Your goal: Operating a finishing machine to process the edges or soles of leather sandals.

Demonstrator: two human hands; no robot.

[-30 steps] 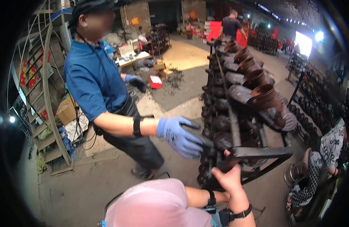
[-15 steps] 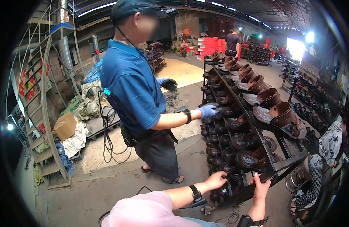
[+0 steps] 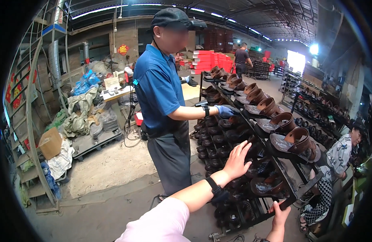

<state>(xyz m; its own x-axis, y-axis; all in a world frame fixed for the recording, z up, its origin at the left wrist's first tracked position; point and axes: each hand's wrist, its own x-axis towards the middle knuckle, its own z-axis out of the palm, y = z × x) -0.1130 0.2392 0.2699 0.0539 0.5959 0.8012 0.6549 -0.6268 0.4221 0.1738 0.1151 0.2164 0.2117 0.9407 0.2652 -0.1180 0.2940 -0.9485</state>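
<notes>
A tall black metal shoe rack (image 3: 291, 198) stands slanted in front of me. Brown open-backed shoes (image 3: 294, 142) line its top tier, and dark shoes (image 3: 218, 141) fill the lower tiers. My left hand (image 3: 236, 160), a black watch on its wrist, lies flat with fingers spread on a dark shoe in the middle of the rack. My right hand (image 3: 280, 215) grips the rack's bottom corner bar from below. A co-worker in a blue shirt and dark cap (image 3: 161, 92) stands at the rack's left side, with a blue-gloved hand (image 3: 225, 110) on an upper tier.
A seated person in a patterned shirt (image 3: 340, 155) is close behind the rack at right. More shoe racks (image 3: 315, 101) line the right wall. A metal staircase (image 3: 28, 121), a cardboard box (image 3: 51, 143) and piled bags stand left. Red boxes (image 3: 210, 60) are stacked behind.
The view has tilted up. My left hand has moved from the rack's low frame up onto the shoes in its middle. My right hand stays low on the frame. The co-worker's gloved hand stays on the rack.
</notes>
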